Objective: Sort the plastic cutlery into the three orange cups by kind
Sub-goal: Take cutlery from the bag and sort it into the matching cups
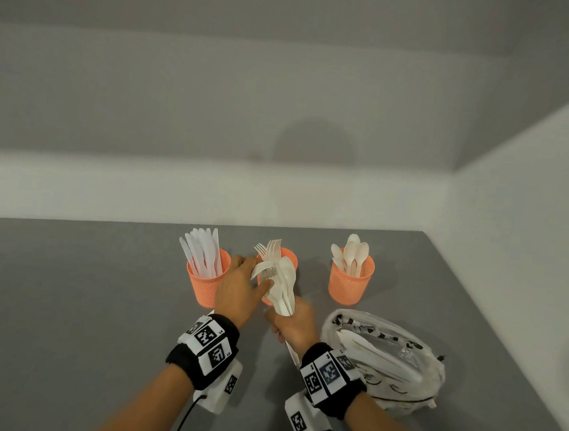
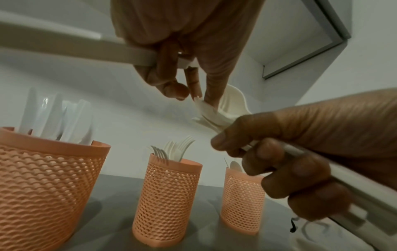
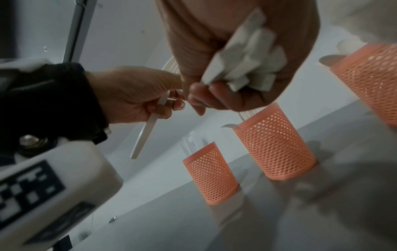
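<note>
Three orange cups (image 1: 350, 280) stand in a row near the grey tabletop's (image 1: 68, 301) far edge, beside the right wall; open tabletop lies to the left. Above the middle cup, the right hand (image 1: 294, 323) grips a bunch of cutlery (image 1: 283, 282) while the left hand (image 1: 237, 289) pinches a fork from it. A plastic bag (image 1: 384, 357) lies just right of the hands.

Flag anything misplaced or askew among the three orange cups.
Nothing stands out: white plastic knives fill the left orange mesh cup, forks the middle orange mesh cup, spoons the right orange mesh cup; all three upright.

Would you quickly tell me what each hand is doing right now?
Left hand: holds a knife and pinches a fork in the bundle.
Right hand: grips the bundle of mixed cutlery.
</note>
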### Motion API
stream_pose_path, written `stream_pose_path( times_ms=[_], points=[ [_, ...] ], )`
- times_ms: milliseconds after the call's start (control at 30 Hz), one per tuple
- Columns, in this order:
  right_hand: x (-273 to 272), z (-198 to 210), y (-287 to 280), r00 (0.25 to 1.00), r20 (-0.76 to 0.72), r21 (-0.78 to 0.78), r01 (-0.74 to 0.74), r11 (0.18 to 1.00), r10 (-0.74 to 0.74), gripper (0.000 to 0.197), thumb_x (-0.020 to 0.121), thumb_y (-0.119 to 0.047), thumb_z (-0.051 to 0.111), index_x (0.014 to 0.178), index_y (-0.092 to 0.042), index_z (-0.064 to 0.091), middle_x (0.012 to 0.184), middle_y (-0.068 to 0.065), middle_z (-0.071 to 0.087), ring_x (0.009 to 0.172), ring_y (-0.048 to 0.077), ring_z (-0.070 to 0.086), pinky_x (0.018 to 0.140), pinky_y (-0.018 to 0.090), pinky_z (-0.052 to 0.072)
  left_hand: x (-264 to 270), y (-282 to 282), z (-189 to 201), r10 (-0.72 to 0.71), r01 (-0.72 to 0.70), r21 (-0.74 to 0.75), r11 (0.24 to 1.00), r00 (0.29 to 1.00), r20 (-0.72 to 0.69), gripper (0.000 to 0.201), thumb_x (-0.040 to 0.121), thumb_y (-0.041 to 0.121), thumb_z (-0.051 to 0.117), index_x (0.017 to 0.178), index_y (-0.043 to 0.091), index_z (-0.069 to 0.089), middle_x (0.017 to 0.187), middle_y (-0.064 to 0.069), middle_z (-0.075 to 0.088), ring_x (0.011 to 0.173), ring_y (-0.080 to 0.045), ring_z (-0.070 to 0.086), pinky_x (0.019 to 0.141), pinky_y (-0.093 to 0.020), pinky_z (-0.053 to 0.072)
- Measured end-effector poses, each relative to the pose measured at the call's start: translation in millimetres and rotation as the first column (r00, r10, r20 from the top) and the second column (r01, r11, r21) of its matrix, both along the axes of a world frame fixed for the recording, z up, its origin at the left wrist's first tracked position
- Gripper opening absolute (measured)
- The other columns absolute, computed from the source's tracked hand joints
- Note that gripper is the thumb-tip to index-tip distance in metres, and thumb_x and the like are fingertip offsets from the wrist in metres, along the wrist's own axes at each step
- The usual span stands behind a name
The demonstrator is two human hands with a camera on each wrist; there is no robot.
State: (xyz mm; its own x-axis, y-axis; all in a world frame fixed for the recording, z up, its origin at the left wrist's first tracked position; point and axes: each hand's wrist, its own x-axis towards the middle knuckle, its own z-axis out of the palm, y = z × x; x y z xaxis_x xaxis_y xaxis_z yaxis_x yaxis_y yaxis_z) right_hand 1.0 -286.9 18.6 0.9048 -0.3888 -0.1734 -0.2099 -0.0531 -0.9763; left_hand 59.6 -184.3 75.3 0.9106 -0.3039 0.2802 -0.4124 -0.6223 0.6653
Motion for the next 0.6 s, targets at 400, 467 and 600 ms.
stream_pose_path(
  times_ms=[400,467,600],
  points=[
    [-4,7,-1,0.999,-0.05,0.007,0.005,1.0,-0.005,0.023,0.079,-0.006,0.06,0.063,-0.019,0.049,0.046,-0.004,0.042,0.038,0.01,0.035,0.036,0.02,0.029,17,7,21,0.071,-0.141,-0.325,0.935,0.973,-0.218,0.008,0.094,0.014,0.049,0.093,0.007,0.047,0.069,0.0,0.053,0.064,-0.018,0.052,0.054,-0.018,0.038],
    [-5,13,0,0.998,-0.064,0.057,-0.015,0.998,0.018,0.022,0.084,-0.013,0.06,0.067,-0.019,0.048,0.052,-0.001,0.04,0.041,0.01,0.033,0.037,0.019,0.028,17,9,29,0.045,-0.196,-0.466,0.863,0.948,-0.316,0.009,0.094,0.014,0.047,0.096,0.006,0.044,0.073,-0.005,0.056,0.061,-0.017,0.055,0.052,-0.017,0.043],
    [-4,23,6,0.995,-0.047,0.13,-0.079,0.988,0.086,0.021,0.09,-0.021,0.057,0.072,-0.018,0.047,0.051,0.0,0.034,0.035,0.008,0.028,0.035,0.02,0.024,4,9,34,-0.127,-0.154,-0.557,0.816,0.893,-0.432,0.012,0.088,0.007,0.057,0.077,0.005,0.055,0.057,-0.004,0.053,0.039,-0.004,0.048,0.037,-0.009,0.035]
  ],
)
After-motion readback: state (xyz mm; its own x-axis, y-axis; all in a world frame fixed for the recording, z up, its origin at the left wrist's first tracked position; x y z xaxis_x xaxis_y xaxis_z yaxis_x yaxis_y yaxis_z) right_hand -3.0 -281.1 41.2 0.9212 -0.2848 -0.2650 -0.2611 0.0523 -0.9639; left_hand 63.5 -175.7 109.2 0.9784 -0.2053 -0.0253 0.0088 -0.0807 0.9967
